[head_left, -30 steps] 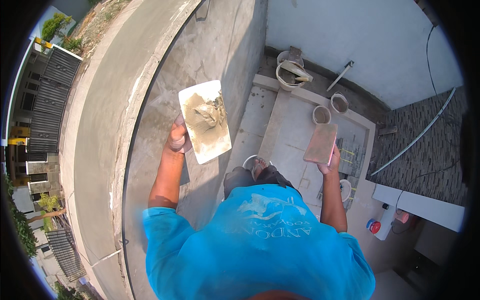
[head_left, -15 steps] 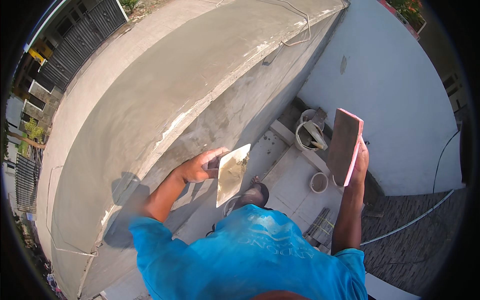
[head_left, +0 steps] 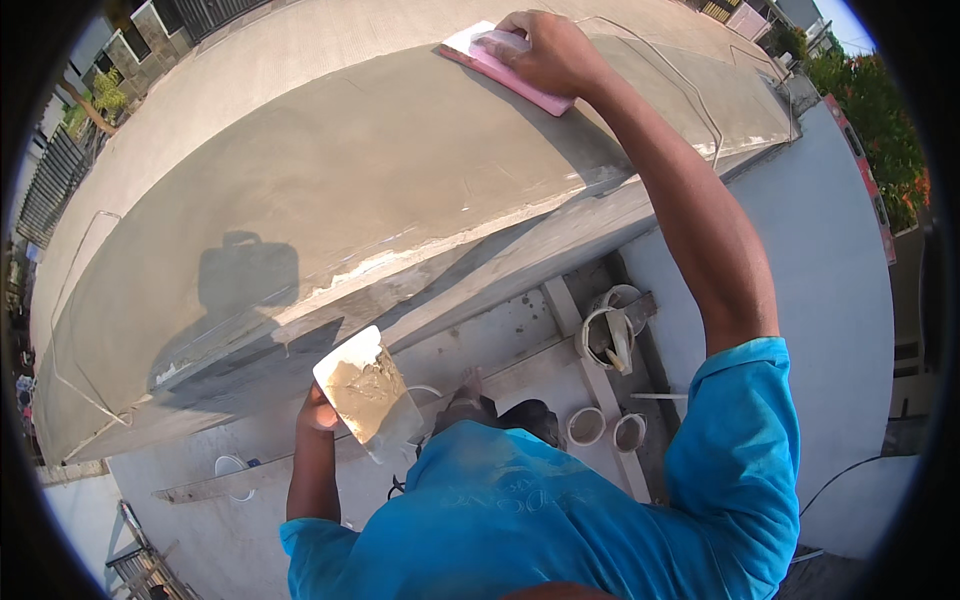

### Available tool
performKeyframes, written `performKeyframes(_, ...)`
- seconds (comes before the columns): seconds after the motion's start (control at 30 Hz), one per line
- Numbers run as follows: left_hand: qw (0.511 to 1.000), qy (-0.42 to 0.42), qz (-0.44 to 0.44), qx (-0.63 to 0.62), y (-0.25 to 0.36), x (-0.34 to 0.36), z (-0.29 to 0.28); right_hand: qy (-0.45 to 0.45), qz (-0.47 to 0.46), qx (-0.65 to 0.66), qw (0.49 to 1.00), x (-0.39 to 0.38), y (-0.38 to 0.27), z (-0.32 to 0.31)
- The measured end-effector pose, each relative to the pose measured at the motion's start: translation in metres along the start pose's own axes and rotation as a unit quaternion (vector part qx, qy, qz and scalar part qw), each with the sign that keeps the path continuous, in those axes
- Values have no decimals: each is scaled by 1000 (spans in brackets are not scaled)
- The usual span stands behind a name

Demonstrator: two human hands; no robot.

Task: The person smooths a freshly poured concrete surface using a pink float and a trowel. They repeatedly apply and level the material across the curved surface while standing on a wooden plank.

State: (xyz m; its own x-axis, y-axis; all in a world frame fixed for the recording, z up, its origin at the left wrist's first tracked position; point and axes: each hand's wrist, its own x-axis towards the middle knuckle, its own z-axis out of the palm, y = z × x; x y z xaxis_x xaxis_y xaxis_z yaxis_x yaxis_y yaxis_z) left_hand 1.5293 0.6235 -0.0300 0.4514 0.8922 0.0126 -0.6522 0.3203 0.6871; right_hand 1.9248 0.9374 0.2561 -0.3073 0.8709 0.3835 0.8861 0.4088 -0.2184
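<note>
My right hand (head_left: 540,55) grips a pink-edged float (head_left: 505,88), which rests on the grey plastered top of the low wall (head_left: 330,150) near its far edge. Lower down, my left hand (head_left: 316,408) holds a white rectangular board (head_left: 365,390) tilted, with wet tan mortar spread on its face; most of that hand's fingers are hidden behind it. A rough pale strip runs along the near edge of the wall's top, below the float.
A bucket with tools (head_left: 605,340) and two small buckets (head_left: 585,426) (head_left: 628,432) stand on the floor below. Thin bent rods (head_left: 718,130) stick out along the wall top. A pale side wall (head_left: 820,300) rises at right, plants (head_left: 865,130) beyond.
The view has swung toward the wall top. My right hand has raised the float from my right side forward onto that surface; my left hand with the board now sits lower left.
</note>
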Motion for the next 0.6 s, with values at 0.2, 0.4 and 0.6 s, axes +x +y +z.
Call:
performKeyframes(0.2, 948, 312, 59, 0, -40, -101, -8, -60, -46, 7, 997, -31, 40, -29)
performKeyframes(0.4, 915, 395, 72, -47, -79, -121, 3, -96, -82, -15, 992, 18, -46, 5)
performKeyframes(0.6, 897, 428, 88, -71, -100, -129, 22, -132, -23, 39, 990, 34, 30, -16)
